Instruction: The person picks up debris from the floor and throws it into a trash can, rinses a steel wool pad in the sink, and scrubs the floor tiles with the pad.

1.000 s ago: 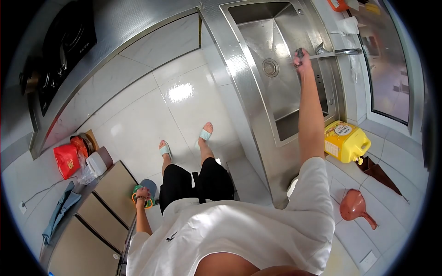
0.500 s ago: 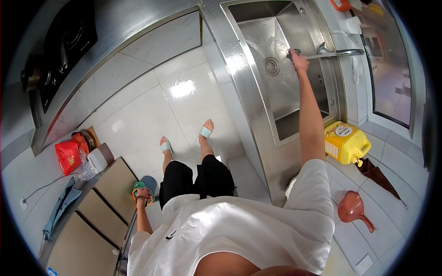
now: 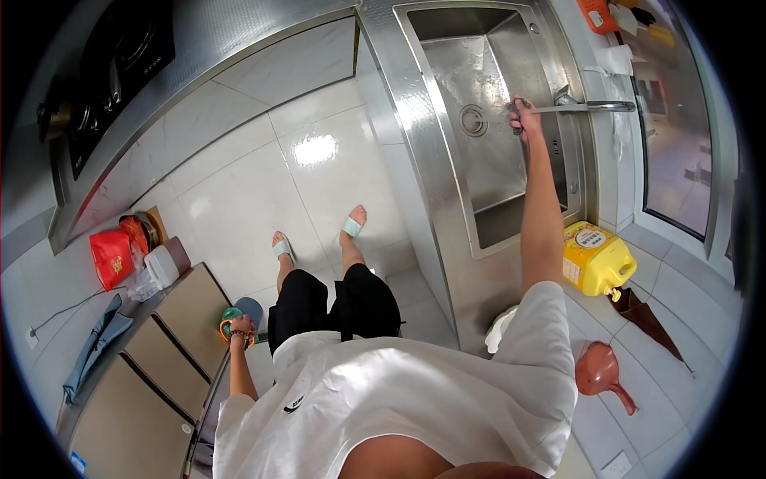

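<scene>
My right hand is over the steel sink, closed round a small dark object whose details are too small to tell. A stream of water from the faucet runs across this hand, and the drain lies just beyond it. Low at my left side, my left hand has its fingers wrapped round a green and orange item. A blue-grey round thing is right beside that item; whether the two are joined cannot be made out.
A yellow jug, a brown pouch and a red ladle are right of the sink. The stove is at upper left. A red bag stands behind the beige cabinet. My feet are on the tiled floor.
My right hand has turned and shifted slightly within the sink, still round the dark object. The view has shifted a little. My left hand keeps its hold at my side.
</scene>
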Demonstrator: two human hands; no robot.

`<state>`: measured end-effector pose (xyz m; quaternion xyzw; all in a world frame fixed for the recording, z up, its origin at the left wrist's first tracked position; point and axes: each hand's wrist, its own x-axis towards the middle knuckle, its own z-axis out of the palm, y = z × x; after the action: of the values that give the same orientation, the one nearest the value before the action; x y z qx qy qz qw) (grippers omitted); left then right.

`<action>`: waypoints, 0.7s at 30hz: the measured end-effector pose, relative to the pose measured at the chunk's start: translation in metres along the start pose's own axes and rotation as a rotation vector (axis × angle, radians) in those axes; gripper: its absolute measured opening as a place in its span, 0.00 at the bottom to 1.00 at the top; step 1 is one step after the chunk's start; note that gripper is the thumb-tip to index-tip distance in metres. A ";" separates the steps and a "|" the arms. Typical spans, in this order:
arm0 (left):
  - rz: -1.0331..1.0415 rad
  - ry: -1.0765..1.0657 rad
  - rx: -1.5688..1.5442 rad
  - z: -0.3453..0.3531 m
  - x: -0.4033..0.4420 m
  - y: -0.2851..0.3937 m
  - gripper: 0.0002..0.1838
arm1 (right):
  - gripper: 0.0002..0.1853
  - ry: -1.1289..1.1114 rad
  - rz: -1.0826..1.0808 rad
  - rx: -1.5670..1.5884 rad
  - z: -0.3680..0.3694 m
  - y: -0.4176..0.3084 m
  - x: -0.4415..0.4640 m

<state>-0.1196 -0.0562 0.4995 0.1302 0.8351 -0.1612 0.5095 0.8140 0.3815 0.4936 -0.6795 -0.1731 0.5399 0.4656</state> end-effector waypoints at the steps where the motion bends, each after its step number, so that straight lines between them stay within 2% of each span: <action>1: -0.011 -0.006 -0.013 0.000 -0.002 0.002 0.22 | 0.13 -0.001 0.018 0.009 -0.010 0.005 0.010; 2: -0.010 -0.006 -0.014 -0.001 -0.005 0.004 0.22 | 0.13 -0.002 0.018 0.009 -0.017 0.012 0.021; 4: -0.046 -0.018 -0.023 -0.002 -0.012 0.011 0.21 | 0.09 0.107 0.087 0.308 -0.026 0.020 0.040; 8: -0.011 0.035 -0.006 -0.001 -0.027 0.018 0.19 | 0.08 0.056 0.145 0.451 -0.019 0.011 0.052; 10: 0.019 0.036 -0.061 0.000 -0.027 0.017 0.18 | 0.10 0.085 -0.125 0.195 0.007 0.001 0.034; 11: 0.021 0.037 -0.062 0.000 -0.028 0.018 0.18 | 0.11 0.023 -0.218 -0.051 -0.010 0.003 0.042; 12: 0.022 0.041 -0.048 0.001 -0.029 0.019 0.18 | 0.11 0.021 -0.222 -0.050 -0.006 -0.001 0.039; 14: 0.026 0.047 -0.033 0.001 -0.031 0.019 0.18 | 0.18 0.595 -0.607 -0.959 -0.003 -0.008 0.029; 15: 0.038 0.045 -0.024 0.001 -0.036 0.019 0.18 | 0.18 0.597 -0.608 -0.958 -0.004 -0.020 0.022; 17: 0.053 0.041 -0.012 0.001 -0.038 0.018 0.18 | 0.28 0.489 -0.627 -1.053 -0.008 -0.046 0.006; 18: 0.026 0.033 -0.027 0.002 -0.036 0.016 0.18 | 0.28 0.490 -0.628 -1.055 -0.015 -0.051 0.009; 20: -0.002 0.021 -0.041 0.000 -0.029 0.013 0.18 | 0.32 0.427 -0.837 -1.176 -0.040 -0.060 0.023; 21: -0.010 0.010 -0.019 0.000 -0.025 0.012 0.20 | 0.33 0.550 -0.592 -1.195 -0.034 -0.069 0.014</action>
<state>-0.1042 -0.0465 0.5206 0.1217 0.8399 -0.1551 0.5056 0.8685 0.4118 0.5415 -0.8541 -0.4921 0.0135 0.1677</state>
